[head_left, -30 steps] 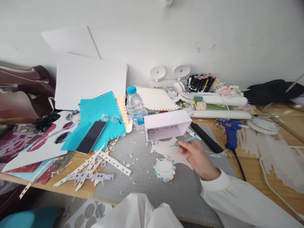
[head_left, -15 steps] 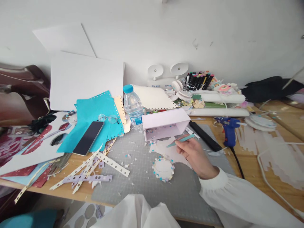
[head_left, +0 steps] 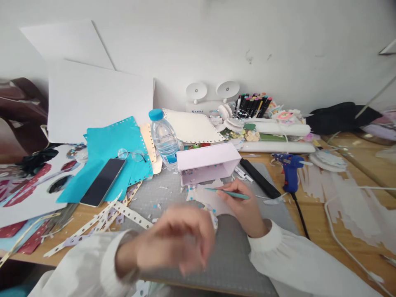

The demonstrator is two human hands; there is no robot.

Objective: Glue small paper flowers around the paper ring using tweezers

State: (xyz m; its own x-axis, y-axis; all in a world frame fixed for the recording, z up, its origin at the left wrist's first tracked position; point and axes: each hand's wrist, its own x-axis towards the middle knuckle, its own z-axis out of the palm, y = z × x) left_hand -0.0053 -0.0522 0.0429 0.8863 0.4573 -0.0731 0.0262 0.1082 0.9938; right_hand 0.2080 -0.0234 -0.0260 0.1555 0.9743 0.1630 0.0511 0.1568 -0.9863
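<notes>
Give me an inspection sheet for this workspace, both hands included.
Surface: grey gridded cutting mat on a wooden table.
Items at hand: slim teal tool in the right hand; open lilac box beyond.
Clutter: punched paper strips and small scraps.
Hands: right grips the tool; left blurred above the mat, grip unclear.
Cables: black cord from the blue glue gun; loose white cable on the right.
Surroundings: white wall behind; blue-capped clear bottle beside the box.

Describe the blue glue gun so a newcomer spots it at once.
On the wooden table, find the gray mat. Just past the mat's right edge lies the glue gun, pistol-shaped, with a black cord running from its handle. Its deep blue body sets it apart from the white rolls behind it.
</notes>
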